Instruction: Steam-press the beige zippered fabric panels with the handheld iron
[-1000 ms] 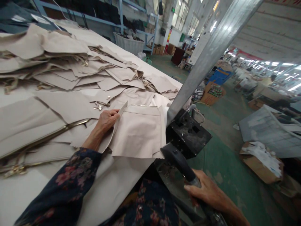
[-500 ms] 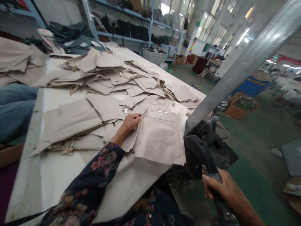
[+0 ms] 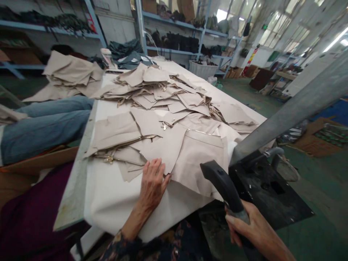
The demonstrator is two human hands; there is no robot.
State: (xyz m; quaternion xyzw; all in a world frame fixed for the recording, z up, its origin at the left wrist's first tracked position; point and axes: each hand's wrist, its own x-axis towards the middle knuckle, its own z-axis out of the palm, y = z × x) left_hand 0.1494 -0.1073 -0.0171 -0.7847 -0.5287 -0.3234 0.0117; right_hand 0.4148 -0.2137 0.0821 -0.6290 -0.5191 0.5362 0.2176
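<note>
Beige fabric pieces with a metallic zipper strip lie at the near edge of the white table. My left hand rests flat on the lower left corner of one beige piece, fingers stretched out. To its right lies a pocket-like beige piece with a seam along its top. My right hand is wrapped round the handle of a black curved tool, whose tip hangs over the right side of that piece. More zippered pieces lie left of my left hand.
Heaped beige pieces cover the table's far part. A slanted metal pole rises from a black plate at right. At left are a person's legs in jeans and another beige stack. Shelves stand behind.
My left hand has moved from the piece's upper left edge down to its lower left corner and flattened out. The black tool has come over the fabric. The view has swung left.
</note>
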